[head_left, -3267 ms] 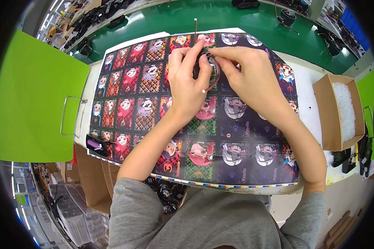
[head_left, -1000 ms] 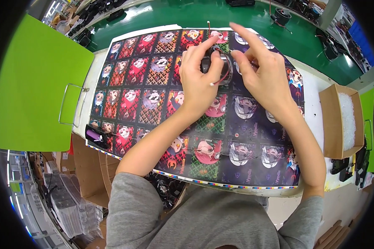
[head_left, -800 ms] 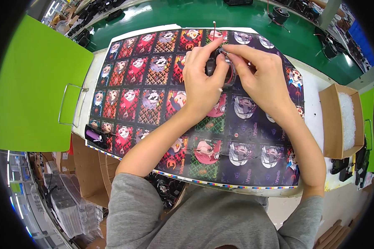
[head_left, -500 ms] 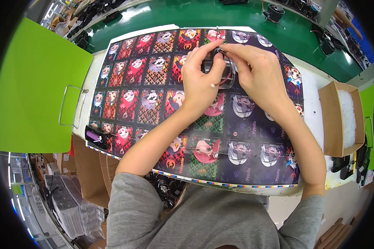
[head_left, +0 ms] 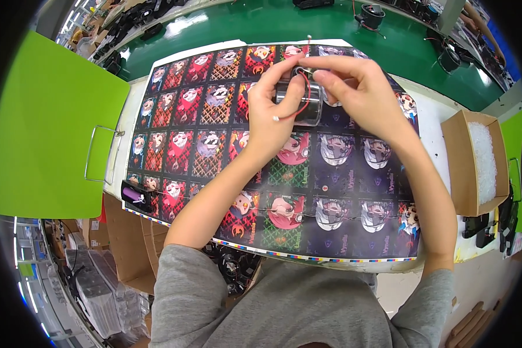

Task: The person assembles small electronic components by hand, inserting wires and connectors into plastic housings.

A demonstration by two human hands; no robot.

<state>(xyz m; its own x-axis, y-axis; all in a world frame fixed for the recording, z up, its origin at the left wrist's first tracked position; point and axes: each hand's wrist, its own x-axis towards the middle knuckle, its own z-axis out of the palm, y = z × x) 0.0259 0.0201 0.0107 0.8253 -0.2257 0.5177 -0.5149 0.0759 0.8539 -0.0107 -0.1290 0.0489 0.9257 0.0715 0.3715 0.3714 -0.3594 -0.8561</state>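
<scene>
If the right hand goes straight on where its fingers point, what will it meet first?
Probably the left hand, close ahead; depth is unclear, so perhaps the dark wired device it holds.

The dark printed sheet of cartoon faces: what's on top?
A purple cylinder in a black holder lies near its lower left corner. The left hand grips a clear and black cylindrical device over it, the right hand alongside. Whatever lies beneath hands and forearms is covered.

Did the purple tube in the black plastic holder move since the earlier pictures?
No. The purple tube still lies in its black plastic holder at the near left corner of the dark, cartoon-printed sheet.
</scene>
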